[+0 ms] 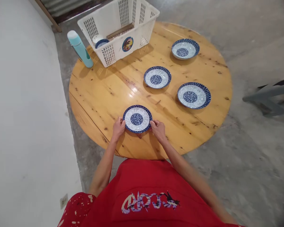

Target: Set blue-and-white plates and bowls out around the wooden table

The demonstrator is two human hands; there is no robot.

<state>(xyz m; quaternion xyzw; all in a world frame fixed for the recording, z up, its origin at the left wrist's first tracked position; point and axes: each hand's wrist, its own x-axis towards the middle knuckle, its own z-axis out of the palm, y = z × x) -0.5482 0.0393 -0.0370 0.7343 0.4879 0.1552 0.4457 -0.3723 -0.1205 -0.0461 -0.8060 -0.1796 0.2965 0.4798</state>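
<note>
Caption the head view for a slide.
Both hands, left hand and right hand, grip a blue-patterned plate on a round wooden table.

Four plates sit on the round table [104, 94]: the nearest plate [137, 119] is at the front edge between both hands, three more plates are spread behind and to the right. Basket [119, 30] is at the back, bottle [79, 49] just left of it.

Head camera looks steeply down, from standing height, over the round table [123, 91].
</note>
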